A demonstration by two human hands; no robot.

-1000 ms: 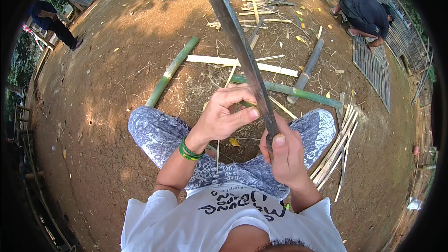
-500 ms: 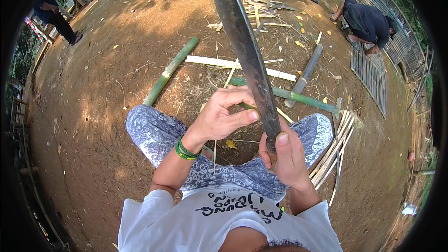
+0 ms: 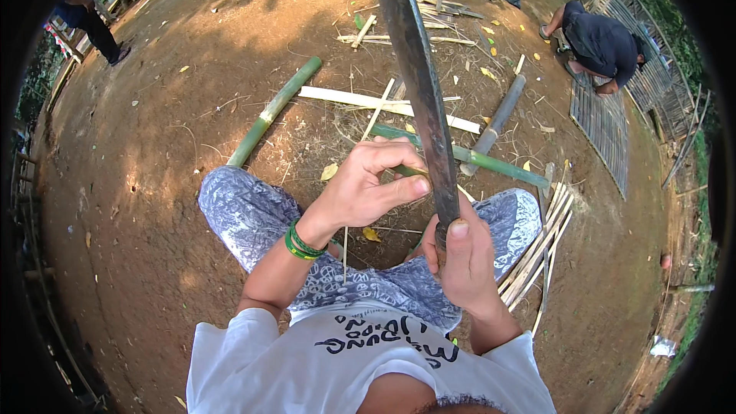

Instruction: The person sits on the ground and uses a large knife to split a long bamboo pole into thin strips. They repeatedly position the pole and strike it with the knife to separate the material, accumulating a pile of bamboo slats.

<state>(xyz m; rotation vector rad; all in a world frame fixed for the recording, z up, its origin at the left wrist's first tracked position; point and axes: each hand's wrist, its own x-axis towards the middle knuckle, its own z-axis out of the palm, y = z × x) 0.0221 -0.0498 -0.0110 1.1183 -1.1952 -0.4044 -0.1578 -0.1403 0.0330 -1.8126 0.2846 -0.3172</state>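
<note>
My right hand [image 3: 468,261] is wrapped round the handle of a machete [image 3: 420,69], its long dark blade rising with the tip at the far edge of the view. Close beside the blade's left side, my left hand [image 3: 364,184] pinches a green bamboo strip [image 3: 410,172] between thumb and forefinger. The blade crosses in front of this strip, so I cannot tell whether they touch. A thin pale strip [image 3: 377,111] runs behind my left hand; whether the hand grips it too is hidden.
Green bamboo poles [image 3: 276,111] [image 3: 498,162] and a grey pole [image 3: 497,124] lie on the dirt ahead. Split strips [image 3: 540,249] are bundled by my right knee, with more scraps [image 3: 437,19] farther off. One person [image 3: 602,42] bends over a slatted panel [image 3: 602,134]; another [image 3: 88,23] stands far left.
The machete blade has tilted slightly more upright, its tip shifting right. Both hands keep their grips, and the whole view has shifted a little.
</note>
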